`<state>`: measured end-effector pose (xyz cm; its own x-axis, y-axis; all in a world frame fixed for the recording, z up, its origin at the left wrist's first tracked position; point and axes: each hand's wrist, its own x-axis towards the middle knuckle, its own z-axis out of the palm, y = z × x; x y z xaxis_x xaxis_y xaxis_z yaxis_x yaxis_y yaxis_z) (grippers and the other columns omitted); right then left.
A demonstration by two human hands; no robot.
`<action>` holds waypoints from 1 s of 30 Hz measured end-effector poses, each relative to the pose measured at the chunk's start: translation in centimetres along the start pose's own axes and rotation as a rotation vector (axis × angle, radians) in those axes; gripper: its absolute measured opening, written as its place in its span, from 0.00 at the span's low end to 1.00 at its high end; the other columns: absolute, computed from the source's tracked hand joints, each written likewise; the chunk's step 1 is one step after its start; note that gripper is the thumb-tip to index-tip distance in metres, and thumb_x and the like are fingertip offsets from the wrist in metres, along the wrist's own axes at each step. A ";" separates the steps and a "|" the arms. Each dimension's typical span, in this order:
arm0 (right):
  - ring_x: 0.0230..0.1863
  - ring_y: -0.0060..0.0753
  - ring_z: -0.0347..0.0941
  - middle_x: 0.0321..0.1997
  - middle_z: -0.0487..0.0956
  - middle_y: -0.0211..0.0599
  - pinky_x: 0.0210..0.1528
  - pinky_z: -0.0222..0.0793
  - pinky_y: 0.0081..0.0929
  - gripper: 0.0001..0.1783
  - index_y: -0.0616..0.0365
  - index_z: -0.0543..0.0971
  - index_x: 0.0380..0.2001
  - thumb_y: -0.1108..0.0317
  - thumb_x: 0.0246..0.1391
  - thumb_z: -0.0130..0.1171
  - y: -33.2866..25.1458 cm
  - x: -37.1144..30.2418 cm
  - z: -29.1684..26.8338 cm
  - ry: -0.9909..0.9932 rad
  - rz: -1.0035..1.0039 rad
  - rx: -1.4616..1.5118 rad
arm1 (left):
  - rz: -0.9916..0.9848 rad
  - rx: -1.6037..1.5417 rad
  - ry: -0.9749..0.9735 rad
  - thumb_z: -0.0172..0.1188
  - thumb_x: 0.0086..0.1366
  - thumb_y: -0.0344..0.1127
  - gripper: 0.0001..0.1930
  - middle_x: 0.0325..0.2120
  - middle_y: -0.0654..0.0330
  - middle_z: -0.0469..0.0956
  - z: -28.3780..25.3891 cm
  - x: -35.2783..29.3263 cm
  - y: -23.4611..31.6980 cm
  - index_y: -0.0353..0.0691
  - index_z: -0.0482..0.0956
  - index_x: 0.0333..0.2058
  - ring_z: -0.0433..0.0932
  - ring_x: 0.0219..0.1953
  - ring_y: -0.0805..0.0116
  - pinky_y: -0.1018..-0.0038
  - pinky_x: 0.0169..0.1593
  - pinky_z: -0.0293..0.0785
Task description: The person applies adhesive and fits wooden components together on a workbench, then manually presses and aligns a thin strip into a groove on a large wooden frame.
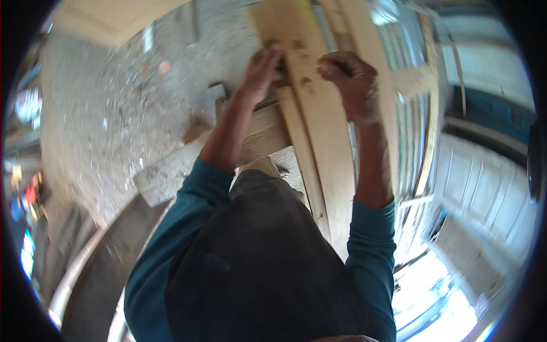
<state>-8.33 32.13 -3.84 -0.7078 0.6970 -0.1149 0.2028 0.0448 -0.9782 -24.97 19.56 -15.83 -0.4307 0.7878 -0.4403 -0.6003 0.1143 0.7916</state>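
A long pale wooden board point(319, 122) with dark knots runs away from me, across a rough timber support point(265, 134). A narrower wooden strip point(302, 154) lies along its left side. At the board's left edge is my left hand point(262, 71), its fingers and thumb closed about the edge; motion blur softens them. Over the right side of the same board my right hand point(356, 82) is curled, thumb against the fingers. Whatever it may pinch is too small or hidden to make out.
Another board point(364, 34) lies just right of the long one. Slatted wooden frames point(419, 114) and a white panelled door point(473, 176) stand at the right. Dusty ground point(108, 108) with scraps spreads at the left, and a curved dark plank point(108, 268) lies lower left.
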 end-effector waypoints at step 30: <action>0.51 0.27 0.83 0.52 0.86 0.35 0.51 0.79 0.27 0.18 0.60 0.82 0.56 0.63 0.69 0.60 -4.9 -65.2 -20.8 1.539 0.541 -1.226 | 0.060 0.301 0.210 0.50 0.70 0.71 0.39 0.65 0.57 0.68 -1.3 1.3 0.4 0.49 0.65 0.68 0.67 0.65 0.56 0.51 0.64 0.70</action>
<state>50.91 1.31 12.00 0.4754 0.6781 0.5605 0.8749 -0.4311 -0.2204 -26.66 19.81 -16.63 -0.6068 0.6605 -0.4423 -0.3586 0.2691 0.8939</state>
